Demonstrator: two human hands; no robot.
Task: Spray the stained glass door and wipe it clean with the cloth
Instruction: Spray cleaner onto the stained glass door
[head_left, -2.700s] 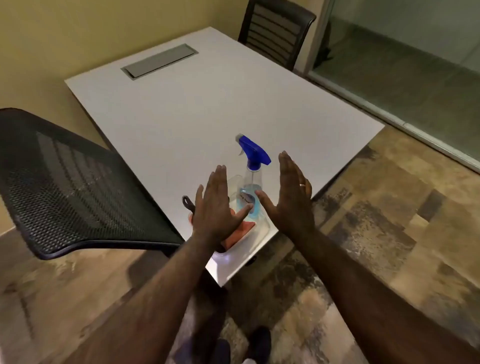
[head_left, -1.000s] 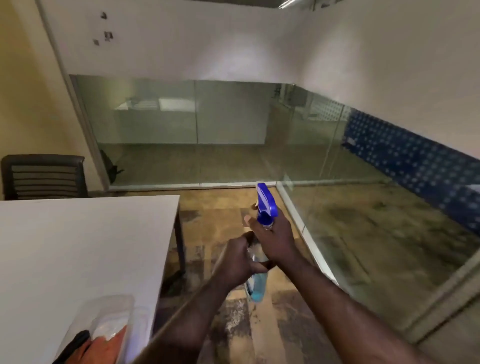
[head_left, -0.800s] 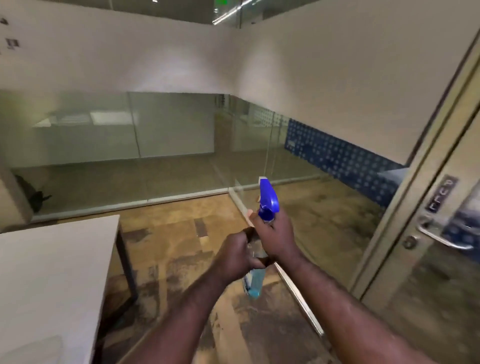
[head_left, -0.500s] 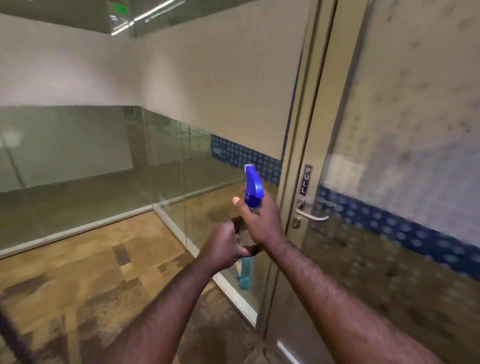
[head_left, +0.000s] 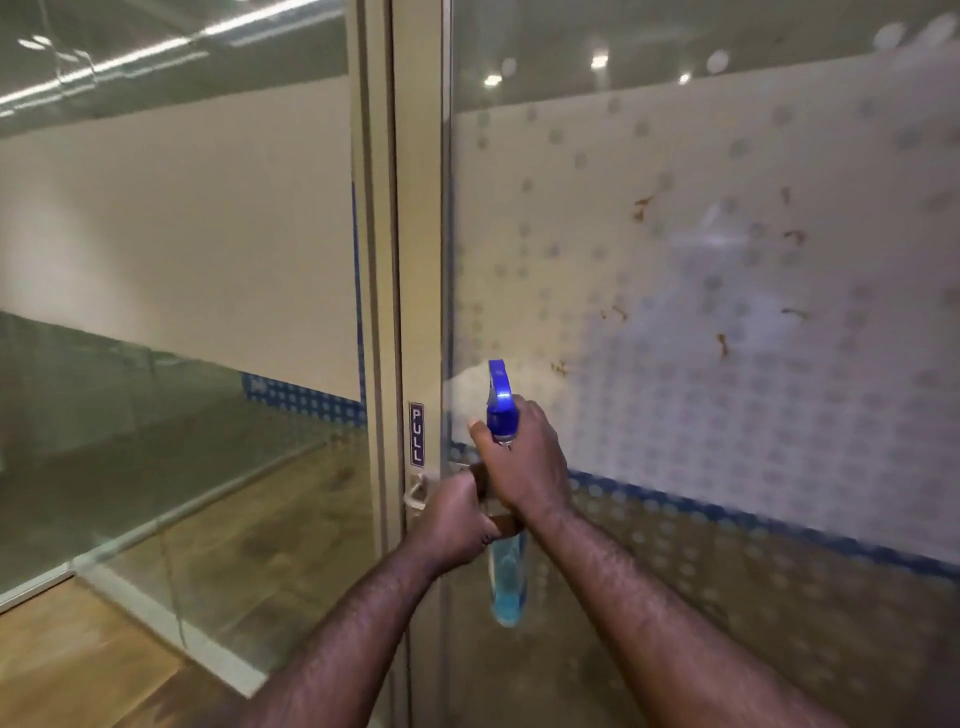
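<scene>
Spray bottle (head_left: 503, 415) up at glass door (head_left: 727, 291), spraying apparently not begun.

Right hand (head_left: 524, 462) wrapped shut round bottle neck, trigger finger hidden so can't tell if squeezed; left hand (head_left: 452, 519) curled closed on bottle body just below w/ something brown pinched in, maybe the cloth, unclear. Nozzle pointed at door, close to it. Brown stains (head_left: 722, 343) all intact, above & right of fingers, none wiped; no wet patch seen. Left to do, prob.: spray, then wipe. Door frame (head_left: 415, 260) & handle (head_left: 415, 493) just left of knuckles; plenty open glass rightward & up for sweeping.
</scene>
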